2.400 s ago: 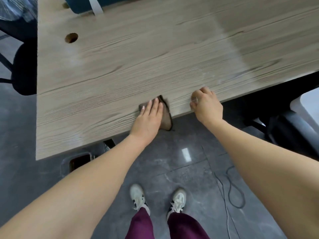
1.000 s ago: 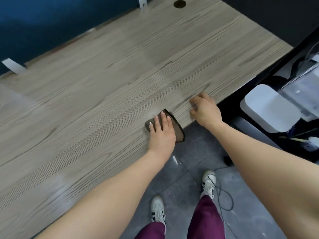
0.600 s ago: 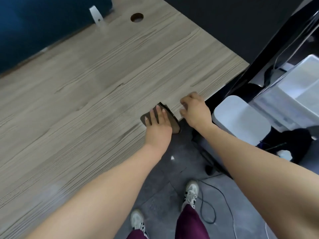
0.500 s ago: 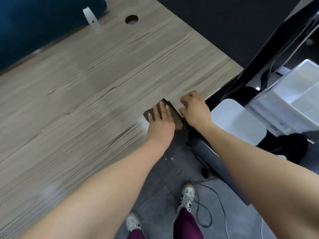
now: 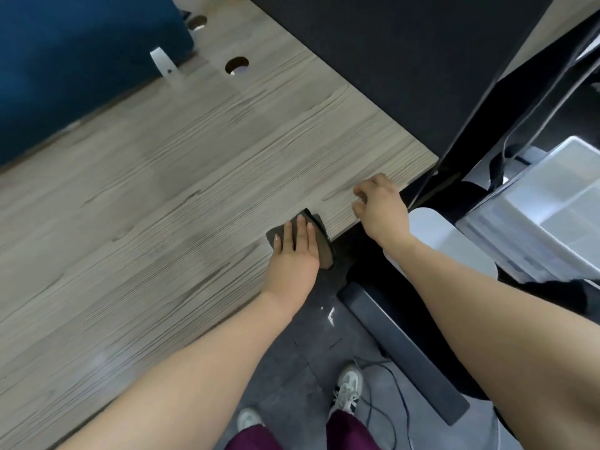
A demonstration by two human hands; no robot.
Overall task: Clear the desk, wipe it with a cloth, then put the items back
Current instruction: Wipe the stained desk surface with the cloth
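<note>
We press our left hand [image 5: 293, 251] flat, fingers [image 5: 300, 228] straight, on a dark brown cloth [image 5: 319, 237] at the near edge of the wood-grain bench [image 5: 156, 190], the cloth's right part hanging over that edge. Our right hand [image 5: 378, 204] rests with curled fingers on the same edge just right of the cloth, near the bench's right corner. A blue partition [image 5: 74, 63] stands along the far side beside two round cable holes [image 5: 237, 64], and below us we see a grey floor [image 5: 298, 368], white sneakers [image 5: 349, 384], a black cable [image 5: 386, 414] and clear plastic bins [image 5: 548, 203] at right.
</note>
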